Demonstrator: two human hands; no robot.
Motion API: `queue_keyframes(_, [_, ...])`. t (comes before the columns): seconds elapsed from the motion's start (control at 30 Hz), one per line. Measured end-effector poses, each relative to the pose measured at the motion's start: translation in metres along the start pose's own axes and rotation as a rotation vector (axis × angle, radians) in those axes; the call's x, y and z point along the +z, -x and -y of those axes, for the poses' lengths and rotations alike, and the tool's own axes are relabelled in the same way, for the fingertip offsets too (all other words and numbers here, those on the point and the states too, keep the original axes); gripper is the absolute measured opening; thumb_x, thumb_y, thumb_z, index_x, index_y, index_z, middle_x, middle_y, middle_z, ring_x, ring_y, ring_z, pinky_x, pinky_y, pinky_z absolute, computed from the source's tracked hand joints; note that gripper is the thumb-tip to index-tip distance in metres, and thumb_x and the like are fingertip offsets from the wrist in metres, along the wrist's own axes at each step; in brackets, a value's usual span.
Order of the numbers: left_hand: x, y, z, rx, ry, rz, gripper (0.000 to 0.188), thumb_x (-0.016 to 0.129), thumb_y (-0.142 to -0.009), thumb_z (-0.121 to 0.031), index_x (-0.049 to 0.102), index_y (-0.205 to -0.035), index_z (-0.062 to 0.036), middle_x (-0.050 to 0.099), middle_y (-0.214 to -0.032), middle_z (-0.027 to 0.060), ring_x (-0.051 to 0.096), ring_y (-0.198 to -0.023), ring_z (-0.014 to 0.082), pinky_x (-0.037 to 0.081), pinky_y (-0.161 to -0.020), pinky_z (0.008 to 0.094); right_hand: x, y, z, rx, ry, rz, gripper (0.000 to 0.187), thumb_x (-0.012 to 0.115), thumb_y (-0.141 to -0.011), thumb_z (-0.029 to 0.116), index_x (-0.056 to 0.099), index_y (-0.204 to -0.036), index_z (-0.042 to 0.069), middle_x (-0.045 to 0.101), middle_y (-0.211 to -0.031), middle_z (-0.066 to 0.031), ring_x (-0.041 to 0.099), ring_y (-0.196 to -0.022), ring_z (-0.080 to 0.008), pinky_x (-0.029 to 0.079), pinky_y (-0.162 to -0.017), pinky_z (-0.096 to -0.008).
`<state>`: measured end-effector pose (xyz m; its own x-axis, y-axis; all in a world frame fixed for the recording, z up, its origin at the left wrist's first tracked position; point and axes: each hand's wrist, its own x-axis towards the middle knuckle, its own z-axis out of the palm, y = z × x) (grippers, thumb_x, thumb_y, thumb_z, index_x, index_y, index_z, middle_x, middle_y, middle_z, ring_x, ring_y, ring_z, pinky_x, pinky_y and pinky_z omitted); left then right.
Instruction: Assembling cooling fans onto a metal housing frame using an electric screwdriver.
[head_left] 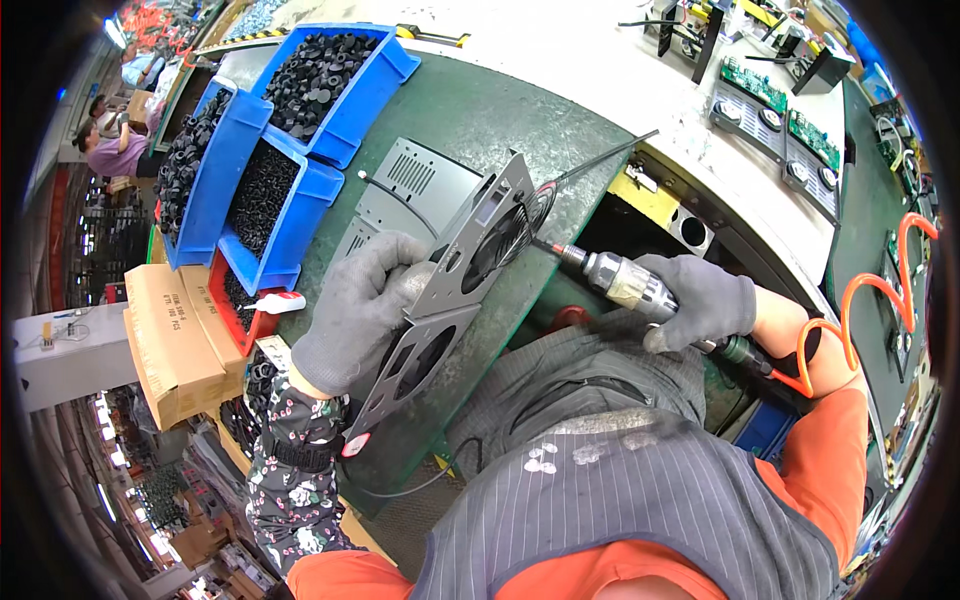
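My left hand, in a grey glove, is closed on the edge of a dark metal panel and holds it tilted on the bench. Black fan blades show in the panel's upper round opening, with wires bunched behind it. A second panel with a round cut-out continues below. In my gloved right hand is a power screwdriver, fingers wrapped round its body. Its bit points left and reaches close to the panel's fan side; whether it touches a screw cannot be told. A grey vented metal sheet lies behind the panel.
Blue bins of small black parts stand at the back left. Beside them are a red bin, a white bottle with a red label and a cardboard box. An orange coiled hose hangs at right, near green circuit boards.
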<state>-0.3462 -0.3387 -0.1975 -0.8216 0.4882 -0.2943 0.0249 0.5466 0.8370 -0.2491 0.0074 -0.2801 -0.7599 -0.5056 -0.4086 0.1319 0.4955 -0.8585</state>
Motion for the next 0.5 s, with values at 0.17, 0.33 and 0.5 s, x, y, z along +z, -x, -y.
queue_keyframes(0.17, [0.001,0.0,0.002,0.026,-0.1,-0.033,0.024,0.062,-0.09,-0.022,0.063,-0.098,0.0011,0.062,-0.083,0.0079,0.056,-0.076,0.0127,0.046,-0.07,0.029,0.009,-0.005,0.011,-0.079,0.052,0.076,0.072,0.082,-0.066,0.032,0.052,-0.125,0.003,0.066,-0.094,-0.0142,0.066,-0.085,-0.0257,0.052,-0.078,-0.036])
queue_keyframes(0.33, [-0.002,-0.001,0.004,0.036,-0.179,-0.01,0.028,0.061,-0.092,-0.027,0.063,-0.099,-0.0001,0.062,-0.085,0.0077,0.058,-0.079,0.0139,0.046,-0.072,0.0292,0.023,0.0,0.024,-0.081,0.03,0.12,0.067,0.079,-0.068,0.032,0.052,-0.121,0.0,0.067,-0.081,-0.015,0.068,-0.073,-0.0284,0.055,-0.067,-0.0376])
queue_keyframes(0.5, [-0.003,0.0,0.018,-0.017,0.157,0.052,0.038,0.06,-0.093,-0.031,0.058,-0.118,-0.0024,0.061,-0.092,0.0028,0.053,-0.077,0.0133,0.044,-0.07,0.028,0.041,0.001,0.013,-0.09,-0.04,0.054,0.065,0.079,-0.069,0.03,0.053,-0.12,0.0,0.066,-0.081,-0.0118,0.067,-0.072,-0.0246,0.053,-0.067,-0.0365])
